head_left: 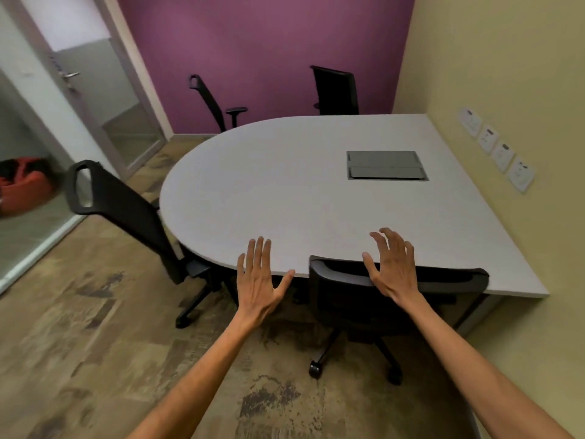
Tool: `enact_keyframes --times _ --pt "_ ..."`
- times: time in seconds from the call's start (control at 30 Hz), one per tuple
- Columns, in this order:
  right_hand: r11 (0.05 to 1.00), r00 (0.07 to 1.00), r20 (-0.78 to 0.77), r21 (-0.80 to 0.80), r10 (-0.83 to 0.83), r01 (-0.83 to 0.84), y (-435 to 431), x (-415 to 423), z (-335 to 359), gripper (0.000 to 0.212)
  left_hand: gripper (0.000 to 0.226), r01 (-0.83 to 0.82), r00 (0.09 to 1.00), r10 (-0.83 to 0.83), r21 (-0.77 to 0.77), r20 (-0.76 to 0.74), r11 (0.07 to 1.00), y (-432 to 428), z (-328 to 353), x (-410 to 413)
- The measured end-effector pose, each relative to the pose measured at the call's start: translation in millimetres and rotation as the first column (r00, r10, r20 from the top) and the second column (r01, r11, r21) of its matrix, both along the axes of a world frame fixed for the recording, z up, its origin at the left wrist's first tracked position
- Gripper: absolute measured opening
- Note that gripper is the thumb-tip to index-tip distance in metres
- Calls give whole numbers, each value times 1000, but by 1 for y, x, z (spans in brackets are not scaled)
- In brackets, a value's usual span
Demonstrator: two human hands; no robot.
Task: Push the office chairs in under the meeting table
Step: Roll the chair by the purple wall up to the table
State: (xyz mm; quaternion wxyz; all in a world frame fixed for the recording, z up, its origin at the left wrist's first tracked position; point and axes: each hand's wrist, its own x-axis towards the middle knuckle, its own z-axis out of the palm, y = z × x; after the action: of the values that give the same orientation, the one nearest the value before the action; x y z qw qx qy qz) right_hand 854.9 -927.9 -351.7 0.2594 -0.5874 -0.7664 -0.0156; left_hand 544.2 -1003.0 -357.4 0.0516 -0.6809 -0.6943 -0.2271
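A grey meeting table (285,185) with a rounded left end fills the middle. The nearest black office chair (348,293) stands at the table's front edge, its backrest against the edge and its seat hidden under the top. My right hand (391,264) hovers open over the top of that backrest, fingers spread. My left hand (261,277) is open just left of the chair, above the table's edge, holding nothing. A second black chair (126,213) leans at the rounded left end. Two more chairs stand at the far side, one at the back left (212,103), one at the back right (335,90).
A grey cable hatch (386,164) is set into the tabletop. Wall sockets (497,150) line the yellow wall on the right. A glass door (88,90) and glass partition stand at the left, with an orange beanbag (25,182) behind the glass. Patterned carpet (95,343) covers the floor.
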Motion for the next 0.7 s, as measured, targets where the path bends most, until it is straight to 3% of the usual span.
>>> enact_keyframes --times 0.2,0.43,0.7 --pt "992 992 4 -27 124 -124 16 -113 7 61 90 -255 967 254 36 27 966 -41 12 -102" --pt "968 970 12 -64 242 -241 19 -249 18 68 84 -430 903 426 91 58 898 -86 26 -216" --pt "890 890 -4 23 455 -455 18 -474 64 69 88 -676 737 667 116 111 728 -148 58 -385"
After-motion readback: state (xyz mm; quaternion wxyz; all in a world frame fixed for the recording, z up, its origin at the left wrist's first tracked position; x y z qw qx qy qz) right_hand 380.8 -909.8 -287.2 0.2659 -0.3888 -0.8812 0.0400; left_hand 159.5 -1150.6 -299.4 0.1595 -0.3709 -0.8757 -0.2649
